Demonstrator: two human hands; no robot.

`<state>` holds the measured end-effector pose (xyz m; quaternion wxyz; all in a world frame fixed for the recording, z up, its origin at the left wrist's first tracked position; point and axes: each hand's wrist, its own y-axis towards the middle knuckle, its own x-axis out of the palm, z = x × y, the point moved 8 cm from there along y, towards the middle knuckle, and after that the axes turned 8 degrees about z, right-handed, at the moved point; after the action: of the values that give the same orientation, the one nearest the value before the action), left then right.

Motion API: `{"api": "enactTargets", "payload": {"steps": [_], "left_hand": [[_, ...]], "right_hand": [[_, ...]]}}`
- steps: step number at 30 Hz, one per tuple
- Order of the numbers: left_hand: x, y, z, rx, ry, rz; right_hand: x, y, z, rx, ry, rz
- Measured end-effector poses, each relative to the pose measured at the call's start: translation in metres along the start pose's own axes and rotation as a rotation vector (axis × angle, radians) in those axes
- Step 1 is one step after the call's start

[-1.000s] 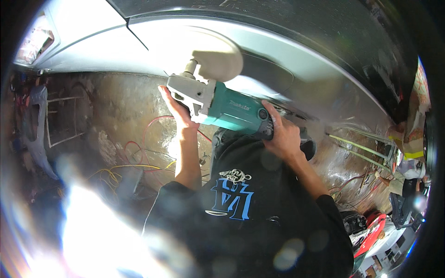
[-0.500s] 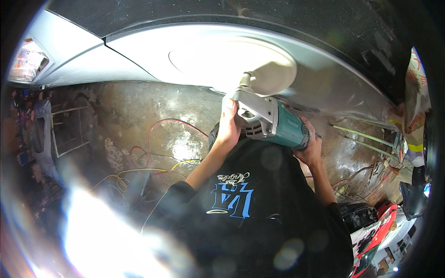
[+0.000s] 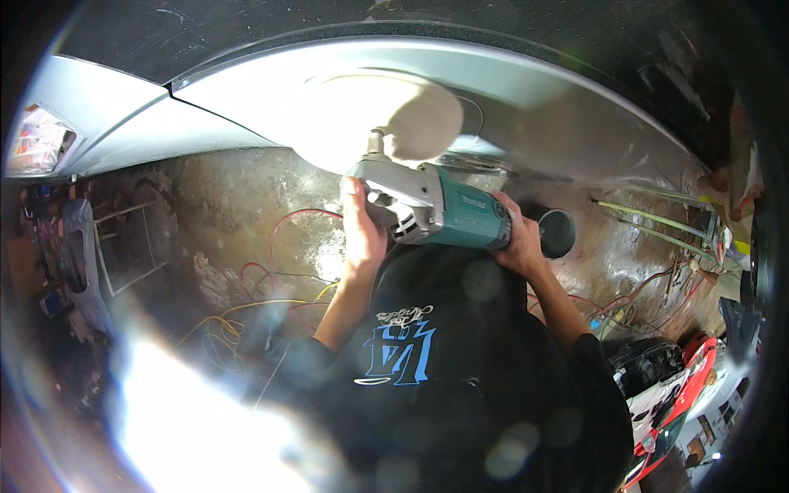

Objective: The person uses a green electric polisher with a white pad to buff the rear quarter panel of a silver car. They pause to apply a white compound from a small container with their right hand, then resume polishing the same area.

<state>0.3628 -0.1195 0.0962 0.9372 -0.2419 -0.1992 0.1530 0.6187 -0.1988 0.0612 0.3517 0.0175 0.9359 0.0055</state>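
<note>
A teal and silver rotary polisher point(image 3: 470, 214) hangs in front of my chest, with a wide white pad point(image 3: 426, 123) on its head. The pad lies against the glossy silver side panel point(image 3: 534, 111) of a car, and glare washes out part of it. My left hand point(image 3: 363, 234) is closed round the handle by the metal gear housing. Round the rear end of the teal body, my right hand point(image 3: 521, 237) is wrapped.
Dark car glass point(image 3: 394, 20) spans the top. Red and yellow cables point(image 3: 234, 316) trail over the wet-looking floor. At the left stands a metal frame point(image 3: 131, 246); a dark round container point(image 3: 557, 232) is right of my hand. Pale green bars point(image 3: 649, 218) lie further right.
Both hands have carried the polisher to the left along the panel, its pad sliding with it. The round container on the right has come into sight.
</note>
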Motion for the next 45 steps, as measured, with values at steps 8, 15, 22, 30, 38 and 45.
{"api": "enactTargets", "payload": {"steps": [8,15,22,30,38,45], "left_hand": [[-0.042,0.022,0.049,0.193,-0.006,0.217],[-0.077,0.057,0.085,0.331,-0.044,0.158],[-0.054,0.033,0.083,0.424,0.053,0.125],[0.019,-0.009,0.015,0.430,0.337,-0.051],[0.023,-0.005,0.004,0.263,0.273,0.033],[-0.049,0.040,0.036,0.305,0.055,0.171]], "right_hand": [[0.039,0.042,-0.045,-0.125,-0.001,-0.066],[0.088,0.077,-0.058,-0.069,0.004,-0.228],[0.092,0.082,-0.040,-0.142,0.210,-0.020],[0.039,0.029,0.031,-0.010,0.222,0.127],[0.029,0.020,0.041,-0.084,0.275,0.185],[0.073,0.052,-0.009,-0.068,0.179,-0.039]]}}
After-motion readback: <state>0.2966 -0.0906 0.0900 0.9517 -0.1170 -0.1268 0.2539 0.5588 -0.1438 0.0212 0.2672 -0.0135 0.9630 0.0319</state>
